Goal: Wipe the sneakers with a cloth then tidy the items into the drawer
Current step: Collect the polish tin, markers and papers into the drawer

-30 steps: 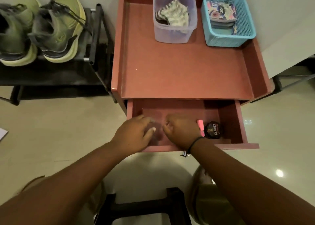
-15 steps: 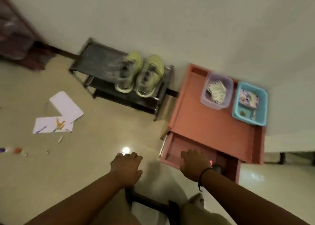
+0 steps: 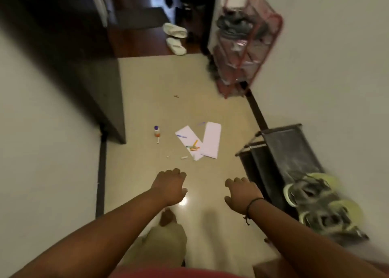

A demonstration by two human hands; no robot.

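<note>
left hand (image 3: pixel 171 188) loosely curled, holding nothing | right hand (image 3: pixel 242 195) likewise, dark wristband | sneakers (image 3: pixel 320 204) on black rack (image 3: pixel 282 149) at 4 o'clock | papers (image 3: pixel 202 142) at 12 o'clock on floor

Home hallway: slippers (image 3: pixel 175 38), shoe rack (image 3: pixel 282 151).
</note>
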